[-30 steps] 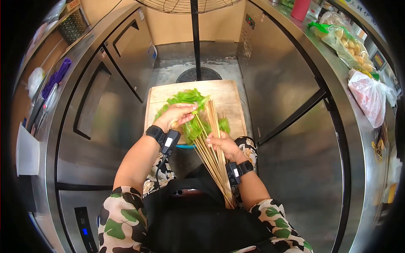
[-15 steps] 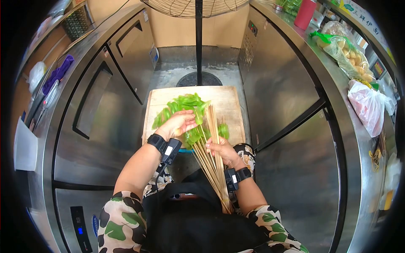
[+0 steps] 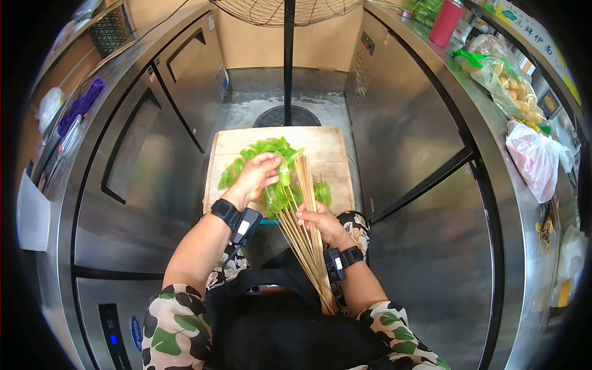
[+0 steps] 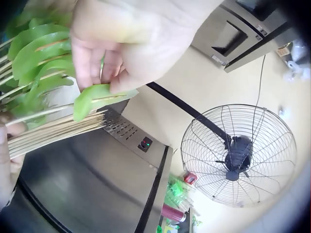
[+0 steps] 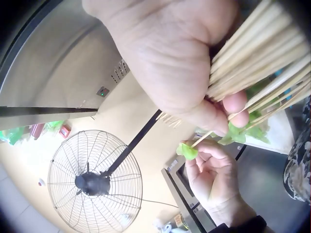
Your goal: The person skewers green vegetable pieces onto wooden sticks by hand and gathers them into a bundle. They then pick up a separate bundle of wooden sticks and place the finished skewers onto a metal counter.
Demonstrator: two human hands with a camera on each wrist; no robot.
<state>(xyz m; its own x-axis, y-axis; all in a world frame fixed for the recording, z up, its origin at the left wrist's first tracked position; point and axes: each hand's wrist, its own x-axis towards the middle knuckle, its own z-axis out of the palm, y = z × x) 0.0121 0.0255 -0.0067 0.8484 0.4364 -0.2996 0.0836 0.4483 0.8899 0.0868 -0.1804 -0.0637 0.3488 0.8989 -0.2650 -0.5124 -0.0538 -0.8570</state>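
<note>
In the head view my left hand (image 3: 251, 177) is over the board, thumb and fingertips pinching a thin green vegetable slice (image 4: 90, 101). A bamboo skewer (image 4: 48, 112) runs into that slice, its pointed end showing along it in the left wrist view. My right hand (image 3: 327, 223) grips a thick bundle of bamboo skewers (image 3: 316, 243), with the single skewer held between thumb and fingers. Beside the bundle, several skewers carry threaded green slices (image 4: 41, 46). More green slices (image 3: 265, 146) lie heaped on the wooden board (image 3: 330, 145).
Steel cabinets stand at left (image 3: 142, 166) and right (image 3: 425, 179). Beyond the board is a wire fan (image 4: 238, 155) on a black pole (image 3: 288, 80). The right counter bears a red bottle (image 3: 446, 24) and plastic bags (image 3: 533, 157); a purple cloth (image 3: 81, 106) lies at left.
The left fingers have shifted slightly on the green slice, which now shows more plainly at the skewer's upper end. The right hand keeps its grip on the bundle. The head view has shifted a little.
</note>
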